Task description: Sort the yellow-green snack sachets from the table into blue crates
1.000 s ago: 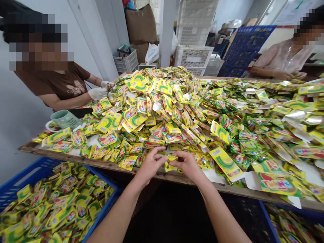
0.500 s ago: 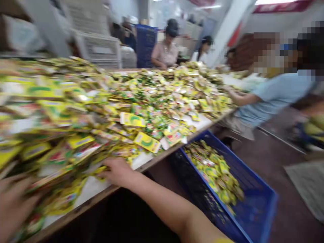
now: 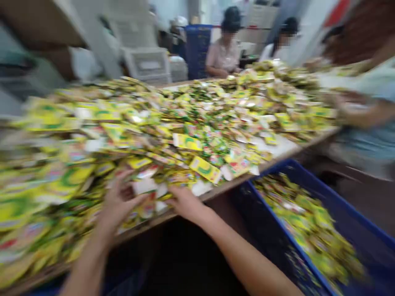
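Observation:
My left hand is at the front of the pile, thumb and fingers apart in a curve beside a small carton with a white side. Close to its right, my right hand reaches in low at the table edge, fingers stretched out and touching the near packs; motion blurs its fingertips. Small yellow and green cartons lie heaped all around, among them a yellow carton and another yellow carton with a white end. Smaller green packets lie among them.
The white table has a wooden front edge. Below it, at the right, a blue crate holds many yellow packs. A co-worker in light blue stands at the right; another person works across the table. A white chair stands behind.
The view has swung left. My left hand has moved right, from the far left of the pile to close beside my right hand. My right hand remains at the table's front edge.

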A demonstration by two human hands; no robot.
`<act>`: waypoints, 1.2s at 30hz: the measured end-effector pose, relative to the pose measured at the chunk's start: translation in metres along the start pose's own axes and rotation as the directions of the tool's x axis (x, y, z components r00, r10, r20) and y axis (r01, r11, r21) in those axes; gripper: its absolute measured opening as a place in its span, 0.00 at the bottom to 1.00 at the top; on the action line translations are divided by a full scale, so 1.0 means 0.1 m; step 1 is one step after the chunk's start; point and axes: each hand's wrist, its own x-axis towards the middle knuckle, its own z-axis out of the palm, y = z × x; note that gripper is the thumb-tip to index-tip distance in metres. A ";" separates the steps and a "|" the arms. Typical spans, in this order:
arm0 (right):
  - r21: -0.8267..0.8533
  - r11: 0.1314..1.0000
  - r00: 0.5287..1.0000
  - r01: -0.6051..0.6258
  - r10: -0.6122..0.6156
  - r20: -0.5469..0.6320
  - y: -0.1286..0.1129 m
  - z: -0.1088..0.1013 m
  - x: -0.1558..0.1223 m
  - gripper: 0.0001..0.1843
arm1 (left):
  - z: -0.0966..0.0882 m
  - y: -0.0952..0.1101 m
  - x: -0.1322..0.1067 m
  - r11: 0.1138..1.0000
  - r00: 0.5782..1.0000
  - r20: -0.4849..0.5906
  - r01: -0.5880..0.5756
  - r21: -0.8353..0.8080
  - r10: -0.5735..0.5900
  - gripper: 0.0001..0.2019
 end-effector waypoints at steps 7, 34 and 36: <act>0.083 0.953 0.947 0.292 -0.276 -0.163 -0.04 -0.17 0.27 0.06 | 0.43 -0.11 -0.10 0.940 0.996 0.004 0.087 -0.331 -0.091 0.16; -0.299 0.755 0.812 0.583 -0.531 0.241 -0.23 0.13 0.50 0.05 | 0.26 -0.26 -0.31 0.752 1.000 0.026 0.024 -0.658 -0.009 0.17; -0.299 0.750 0.806 0.589 -0.519 0.285 -0.27 0.07 0.52 0.07 | 0.28 -0.29 -0.31 0.764 1.000 0.022 0.022 -0.645 -0.010 0.17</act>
